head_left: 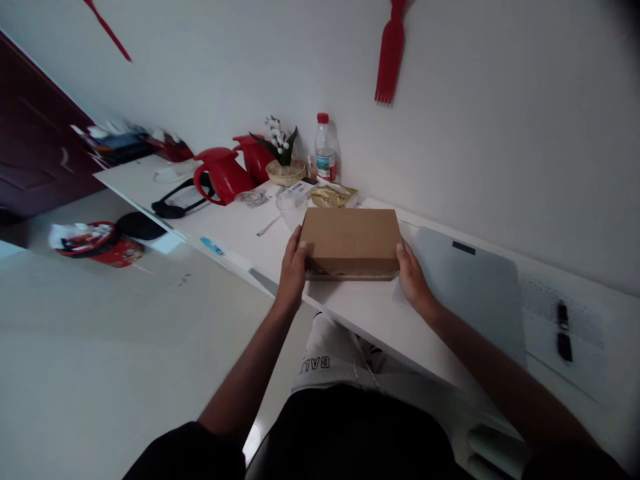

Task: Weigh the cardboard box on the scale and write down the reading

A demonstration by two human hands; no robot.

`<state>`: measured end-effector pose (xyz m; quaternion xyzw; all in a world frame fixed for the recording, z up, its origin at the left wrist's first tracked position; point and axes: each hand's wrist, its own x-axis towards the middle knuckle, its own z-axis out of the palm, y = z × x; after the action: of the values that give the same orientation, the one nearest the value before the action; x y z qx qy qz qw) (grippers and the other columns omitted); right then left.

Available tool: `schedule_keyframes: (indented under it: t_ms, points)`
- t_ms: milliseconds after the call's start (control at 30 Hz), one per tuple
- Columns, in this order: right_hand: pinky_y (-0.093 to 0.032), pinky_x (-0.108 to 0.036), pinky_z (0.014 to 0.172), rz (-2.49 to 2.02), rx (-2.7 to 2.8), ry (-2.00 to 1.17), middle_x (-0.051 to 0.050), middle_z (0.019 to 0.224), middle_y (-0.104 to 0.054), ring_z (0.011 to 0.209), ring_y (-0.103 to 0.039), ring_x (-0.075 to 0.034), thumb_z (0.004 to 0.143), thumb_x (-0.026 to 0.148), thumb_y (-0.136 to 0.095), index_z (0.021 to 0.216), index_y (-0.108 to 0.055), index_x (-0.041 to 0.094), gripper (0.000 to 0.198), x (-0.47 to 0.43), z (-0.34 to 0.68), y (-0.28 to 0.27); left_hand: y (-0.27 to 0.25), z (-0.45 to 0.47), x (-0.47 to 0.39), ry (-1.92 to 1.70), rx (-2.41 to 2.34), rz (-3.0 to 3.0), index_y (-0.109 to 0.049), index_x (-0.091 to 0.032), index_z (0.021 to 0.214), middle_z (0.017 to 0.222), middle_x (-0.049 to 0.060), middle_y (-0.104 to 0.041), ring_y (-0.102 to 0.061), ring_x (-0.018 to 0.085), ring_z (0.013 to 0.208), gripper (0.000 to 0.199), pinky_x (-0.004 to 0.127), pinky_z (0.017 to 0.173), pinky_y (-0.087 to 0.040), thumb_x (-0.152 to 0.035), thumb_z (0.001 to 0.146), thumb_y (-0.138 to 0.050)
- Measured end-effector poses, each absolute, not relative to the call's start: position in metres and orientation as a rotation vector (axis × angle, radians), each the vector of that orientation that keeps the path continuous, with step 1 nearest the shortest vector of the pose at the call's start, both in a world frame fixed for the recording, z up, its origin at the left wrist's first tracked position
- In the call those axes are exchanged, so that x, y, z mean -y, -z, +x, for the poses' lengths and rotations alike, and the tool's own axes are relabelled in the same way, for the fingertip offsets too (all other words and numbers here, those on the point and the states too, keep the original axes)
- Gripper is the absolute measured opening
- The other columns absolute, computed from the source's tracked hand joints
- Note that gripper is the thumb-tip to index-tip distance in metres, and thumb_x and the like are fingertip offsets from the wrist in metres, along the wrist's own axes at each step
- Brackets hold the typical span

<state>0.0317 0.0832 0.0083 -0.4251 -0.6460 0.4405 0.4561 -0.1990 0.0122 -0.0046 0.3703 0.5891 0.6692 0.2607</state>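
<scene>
You have both ends of the cardboard box (350, 233) grasped, left hand (293, 267) and right hand (414, 277) opposite each other, just in from the front edge of the table (345, 300). Your two-handed hold is made, and the box looks closed and not yet released; whether it touches the tabletop is hard to tell here.

I can't see under the brown cardboard box (351, 235) or read the blurred white paper (540, 320); the red fringed hanging (390, 60) is cut off.
</scene>
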Motion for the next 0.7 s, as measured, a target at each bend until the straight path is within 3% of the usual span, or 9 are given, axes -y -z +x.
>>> schedule_keyframes:
  t_ms: [333,700]
  points:
    - [-0.023,-0.045,0.125,-1.023,1.576,-1.076,-0.009,0.152,-0.045,0.144,-0.039,-0.024,0.093,0.076,-0.033,0.144,-0.050,0.018,0.079,-0.081,0.028,-0.007,0.015,-0.199,-0.016,-1.846,-1.536,0.914,-0.050,-0.031,0.145,0.154,-0.001,-0.043,-0.034,0.027,0.144,0.057,0.043,0.123,-0.022,-0.042,0.089,-0.053]
    - [-0.021,-0.043,0.125,-0.994,1.528,-1.117,-0.005,0.154,-0.042,0.145,-0.036,-0.022,0.095,0.071,-0.033,0.148,-0.045,0.022,0.073,-0.081,0.025,-0.003,0.009,-0.189,-0.016,-1.896,-1.462,0.865,-0.053,-0.027,0.143,0.145,0.003,-0.053,-0.045,0.029,0.136,0.057,0.043,0.115,-0.035,-0.042,0.088,-0.051]
